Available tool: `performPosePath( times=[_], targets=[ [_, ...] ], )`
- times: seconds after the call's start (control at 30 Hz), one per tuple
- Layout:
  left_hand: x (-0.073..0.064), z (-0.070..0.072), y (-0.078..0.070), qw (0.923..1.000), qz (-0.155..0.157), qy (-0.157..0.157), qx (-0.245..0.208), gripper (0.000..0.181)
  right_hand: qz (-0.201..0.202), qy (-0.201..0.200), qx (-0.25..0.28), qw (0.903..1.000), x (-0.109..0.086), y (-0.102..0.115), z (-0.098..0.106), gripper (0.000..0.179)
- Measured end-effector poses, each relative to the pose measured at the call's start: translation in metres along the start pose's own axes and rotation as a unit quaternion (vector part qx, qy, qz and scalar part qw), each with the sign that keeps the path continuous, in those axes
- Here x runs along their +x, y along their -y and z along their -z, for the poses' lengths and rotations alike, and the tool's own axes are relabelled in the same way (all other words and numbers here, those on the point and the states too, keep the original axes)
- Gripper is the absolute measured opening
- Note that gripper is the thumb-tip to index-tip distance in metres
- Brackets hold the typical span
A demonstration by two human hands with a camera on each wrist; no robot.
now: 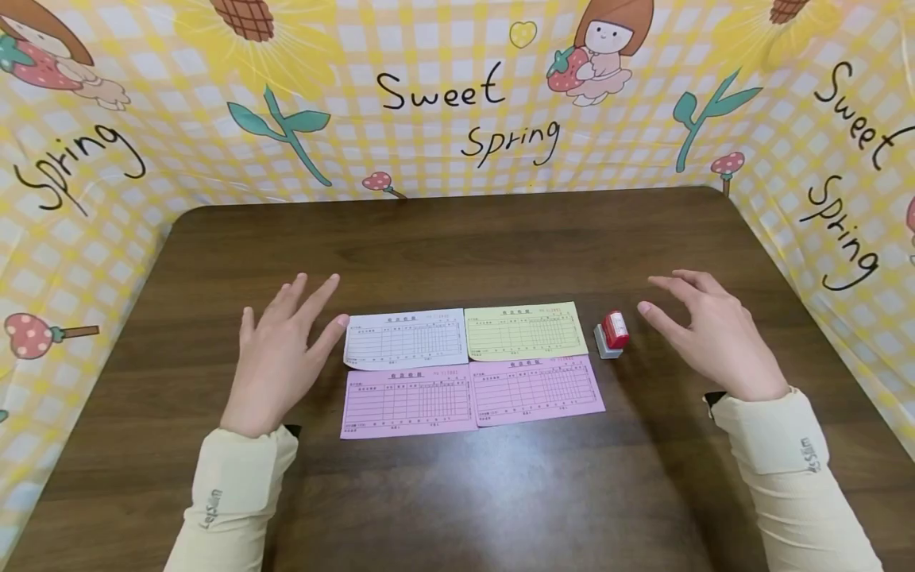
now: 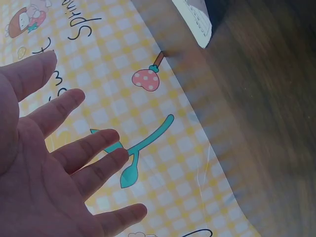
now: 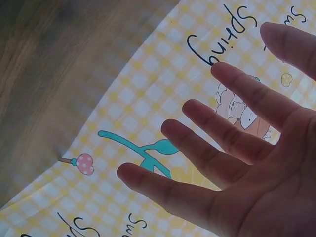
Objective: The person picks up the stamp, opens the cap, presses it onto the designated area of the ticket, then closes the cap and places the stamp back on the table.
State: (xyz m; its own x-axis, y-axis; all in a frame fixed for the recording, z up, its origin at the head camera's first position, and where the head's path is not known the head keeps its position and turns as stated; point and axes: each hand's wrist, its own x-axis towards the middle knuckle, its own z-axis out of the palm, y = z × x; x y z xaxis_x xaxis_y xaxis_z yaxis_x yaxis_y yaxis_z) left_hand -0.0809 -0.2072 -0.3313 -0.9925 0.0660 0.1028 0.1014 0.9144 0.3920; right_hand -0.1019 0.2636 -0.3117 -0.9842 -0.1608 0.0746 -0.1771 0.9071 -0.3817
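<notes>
My left hand (image 1: pixel 279 357) hovers left of the paper slips with its fingers spread, and holds nothing. On the other side, my right hand (image 1: pixel 715 338) is held out with relaxed fingers, also holding nothing. Between the hands lie printed receipt slips in two rows: a white slip (image 1: pixel 405 340) and a yellow slip (image 1: pixel 526 334) at the back, a left pink slip (image 1: pixel 407 405) and a right pink slip (image 1: pixel 538 393) in front. A red and grey stamp (image 1: pixel 611 334) stands right of the yellow slip, nearest to my right hand. Both wrist views show bare palms and outstretched fingers.
The brown wooden table (image 1: pixel 457 246) has rounded back corners. A yellow checked cloth (image 1: pixel 429 159) printed with flowers and lettering rises behind it and along both sides. In the left wrist view, a corner of the white slip (image 2: pixel 197 24) shows at the top.
</notes>
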Motion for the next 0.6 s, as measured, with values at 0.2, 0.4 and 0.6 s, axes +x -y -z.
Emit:
performPosePath(
  times=[0.2,0.4,0.6],
  targets=[
    [-0.001,-0.001,-0.003,1.0,-0.002,0.002,-0.005,0.06,-0.007,0.009,0.002,0.9999,-0.001,0.001,-0.005,0.053],
    [-0.001,-0.004,-0.005,0.9999,0.0,0.003,-0.012,0.06,-0.014,-0.001,0.006,0.9999,-0.001,0.004,-0.012,0.051],
    [-0.001,-0.007,-0.008,0.9998,0.002,0.007,-0.016,0.059,-0.021,-0.023,0.012,0.9994,-0.002,0.007,-0.016,0.049]
  ],
)
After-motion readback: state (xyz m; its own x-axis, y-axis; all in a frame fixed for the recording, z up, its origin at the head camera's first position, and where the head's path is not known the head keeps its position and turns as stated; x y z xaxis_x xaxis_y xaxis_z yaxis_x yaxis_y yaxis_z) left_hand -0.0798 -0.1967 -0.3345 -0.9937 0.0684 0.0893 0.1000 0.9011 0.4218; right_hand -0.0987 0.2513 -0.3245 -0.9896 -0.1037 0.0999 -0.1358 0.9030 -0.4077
